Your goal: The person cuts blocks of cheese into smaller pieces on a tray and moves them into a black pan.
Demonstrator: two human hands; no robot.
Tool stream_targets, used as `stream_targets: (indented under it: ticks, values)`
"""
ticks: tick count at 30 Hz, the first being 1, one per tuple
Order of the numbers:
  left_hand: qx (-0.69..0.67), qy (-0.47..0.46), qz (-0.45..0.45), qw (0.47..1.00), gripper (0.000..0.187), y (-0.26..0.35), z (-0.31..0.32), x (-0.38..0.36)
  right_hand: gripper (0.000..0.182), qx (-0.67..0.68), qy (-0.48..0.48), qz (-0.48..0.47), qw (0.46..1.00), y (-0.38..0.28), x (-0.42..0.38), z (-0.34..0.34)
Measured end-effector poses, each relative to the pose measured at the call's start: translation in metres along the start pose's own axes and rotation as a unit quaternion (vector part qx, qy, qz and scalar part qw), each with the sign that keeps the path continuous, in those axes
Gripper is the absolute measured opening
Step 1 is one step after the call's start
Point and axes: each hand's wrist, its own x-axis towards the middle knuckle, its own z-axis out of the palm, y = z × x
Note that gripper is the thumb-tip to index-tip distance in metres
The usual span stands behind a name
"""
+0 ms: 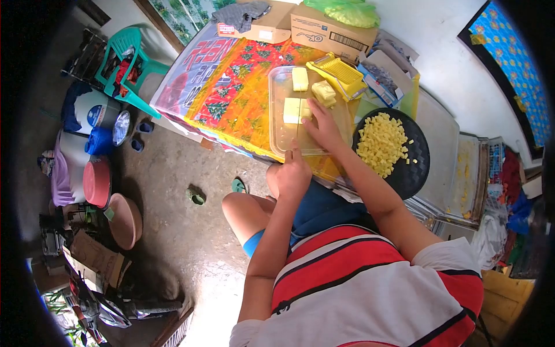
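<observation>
My left hand [293, 170] is closed around the handle of a thin knife [298, 128], its blade pointing away from me across a pale yellow block [292, 110]. My right hand [325, 126] rests its fingertips on the right side of that block, holding it. Both blade and block are over a clear plastic tray [278, 136]. Also in the tray are another pale block [300, 79] behind and a yellow piece [324, 92] at the back right. Right of my right forearm, a black round tray [417, 168] holds a heap of small yellow cubes [380, 143].
A yellow slotted rack [341, 75] lies behind the clear tray. Cardboard boxes [332, 36] line the back of the patterned tablecloth [231, 92]. On the left are a green chair [126, 72], a pink basin [97, 182] and slippers [196, 196] on the floor.
</observation>
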Motion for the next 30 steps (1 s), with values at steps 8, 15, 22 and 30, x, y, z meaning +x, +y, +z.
stream_targets:
  ticks: [8,15,22,30]
  values:
    - [0.025,-0.021,-0.012,0.999,0.054,0.0056,-0.0032,0.0014,0.053,-0.002,-0.002,0.016,1.0,-0.0018,0.0,0.0019]
    - [0.04,-0.007,-0.005,0.999,0.05,0.0072,-0.0043,0.0023,0.05,-0.007,-0.004,0.023,1.0,-0.0016,-0.0008,0.0041]
    - [0.042,-0.004,-0.007,0.999,0.049,0.0085,-0.0041,0.0028,0.05,-0.006,0.0,0.02,1.0,0.0004,-0.0011,0.0056]
    - [0.043,-0.001,-0.006,0.999,0.049,0.0088,-0.0028,0.0014,0.05,0.001,-0.001,0.021,1.0,-0.0004,-0.0011,0.0054]
